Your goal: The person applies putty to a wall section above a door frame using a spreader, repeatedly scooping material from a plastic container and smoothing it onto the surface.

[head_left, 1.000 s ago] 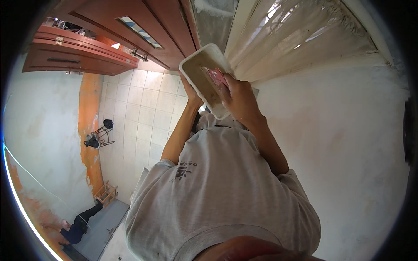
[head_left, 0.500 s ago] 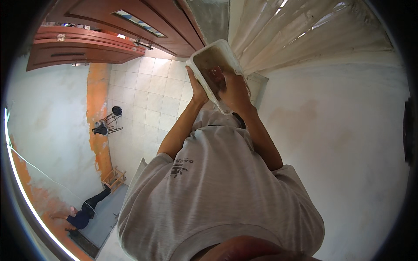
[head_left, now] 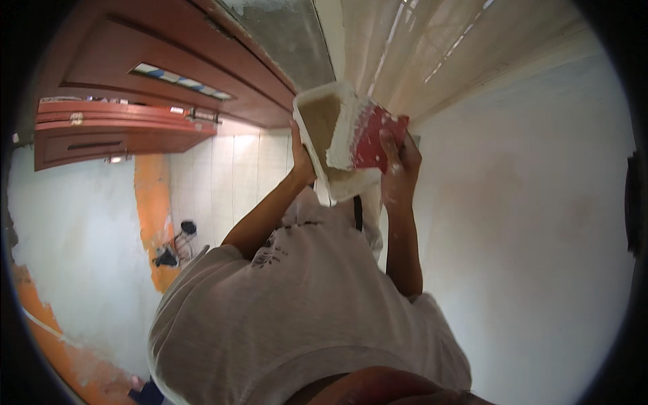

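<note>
My left hand (head_left: 302, 158) is closed on the side of a white rectangular tub (head_left: 326, 194), held out in front of my chest. Greyish wet paste coats the inside of the tub. In my right hand (head_left: 401, 170) is a flat red putty spreader (head_left: 374, 140), gripped by its right end between thumb and fingers. A thick band of white putty (head_left: 341, 138) lies along the spreader's left edge. The blade is over the tub and covers its right half; whether it touches the rim I cannot tell.
Reddish-brown door panels (head_left: 101, 57) stand at the upper left. A pale sheet (head_left: 466, 47) hangs at the upper right beside a whitish plastered wall (head_left: 520, 223). An orange wall strip (head_left: 154, 196) and a dark stool-like frame (head_left: 177, 250) are at left; a co-worker's dark clothing (head_left: 147, 393) shows below.
My right hand has come up out of the tub, moving right, and now shows the red spreader loaded with putty. My view has shifted, with the co-worker mostly out of frame.
</note>
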Demonstrator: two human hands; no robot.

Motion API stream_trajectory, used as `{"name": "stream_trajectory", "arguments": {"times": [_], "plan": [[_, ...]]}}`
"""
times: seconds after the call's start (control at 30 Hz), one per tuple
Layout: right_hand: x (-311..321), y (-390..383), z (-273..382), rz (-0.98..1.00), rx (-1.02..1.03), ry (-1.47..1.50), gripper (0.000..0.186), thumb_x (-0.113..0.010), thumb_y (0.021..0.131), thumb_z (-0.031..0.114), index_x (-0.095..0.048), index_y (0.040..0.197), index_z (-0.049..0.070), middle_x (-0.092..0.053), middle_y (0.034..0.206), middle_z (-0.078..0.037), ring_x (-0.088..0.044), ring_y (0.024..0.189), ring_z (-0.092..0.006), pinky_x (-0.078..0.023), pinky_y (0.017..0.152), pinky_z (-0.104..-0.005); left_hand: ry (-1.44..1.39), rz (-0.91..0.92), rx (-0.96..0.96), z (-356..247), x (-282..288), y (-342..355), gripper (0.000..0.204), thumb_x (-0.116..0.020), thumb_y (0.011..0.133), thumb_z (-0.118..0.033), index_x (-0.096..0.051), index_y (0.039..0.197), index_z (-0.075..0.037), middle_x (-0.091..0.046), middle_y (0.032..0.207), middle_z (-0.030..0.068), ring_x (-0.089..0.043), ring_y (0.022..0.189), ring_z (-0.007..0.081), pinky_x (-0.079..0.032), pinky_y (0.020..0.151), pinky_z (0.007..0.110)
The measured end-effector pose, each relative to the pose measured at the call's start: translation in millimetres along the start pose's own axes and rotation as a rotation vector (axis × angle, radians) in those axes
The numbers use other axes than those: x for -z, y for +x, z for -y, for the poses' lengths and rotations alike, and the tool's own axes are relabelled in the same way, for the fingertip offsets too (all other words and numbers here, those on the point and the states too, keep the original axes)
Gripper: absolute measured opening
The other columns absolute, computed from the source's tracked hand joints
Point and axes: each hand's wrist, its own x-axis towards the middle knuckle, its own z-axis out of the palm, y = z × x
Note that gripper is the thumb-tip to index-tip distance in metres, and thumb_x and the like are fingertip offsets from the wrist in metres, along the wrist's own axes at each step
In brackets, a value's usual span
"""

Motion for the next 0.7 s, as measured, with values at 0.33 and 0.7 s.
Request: {"name": "stream_trajectory", "arguments": {"times": [0.33,0.7], "plan": [[37,-18,-244,-0.040,0.070,0.340,0.039,-0.069,0.100,0.007,-0.058,0.137,0.001,-0.067,0.124,-0.005,-0.066,0.112,-0.0155,-0.052,0.099,-0.0329,0.169,0.267,0.054,52,274,116,0.095,-0.035,0.097,-0.083,-0.035,0.162,-0.013,-0.045,0.160,0.0131,-0.049,0.142,0.0332,-0.040,0.119,0.051],[-128,57,-22,-0.069,1.002,-0.548,0.048,-0.066,0.104,0.031,-0.060,0.137,-0.004,-0.071,0.117,-0.008,-0.066,0.102,-0.0144,-0.053,0.093,-0.0296,-0.042,0.493,0.038,-45,240,69,0.089,-0.035,0.101,-0.077,-0.029,0.164,-0.015,-0.041,0.162,0.0132,-0.045,0.146,0.0336,-0.038,0.121,0.052]]}}
